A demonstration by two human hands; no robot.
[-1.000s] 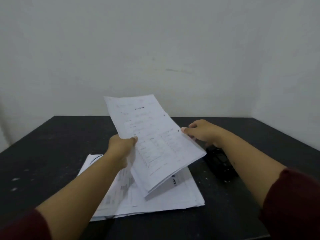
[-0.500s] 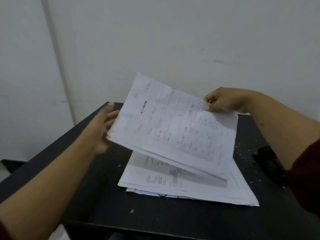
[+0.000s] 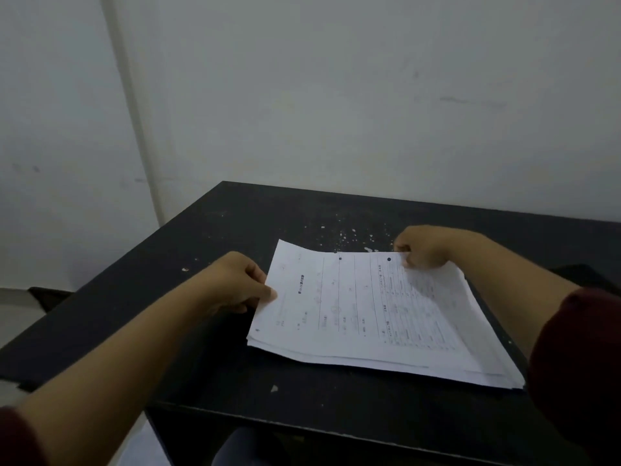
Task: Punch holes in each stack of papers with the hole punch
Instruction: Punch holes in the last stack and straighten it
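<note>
The left hand pinches the left edge of the papers, thumb on top and fingers curled underneath. The papers lie on the black tabletop, near its front right part, loosely squared, with lower sheets fanning out at the near right corner. They look light and floppy — sheets that will likely slide over each other, so they are best taken at opposite edges and tapped even. Two punched holes seem to show along the far edge. The right hand grips the far right corner, fingers curled round it. A dark shape behind the right forearm may be the punch — I cannot tell.
</note>
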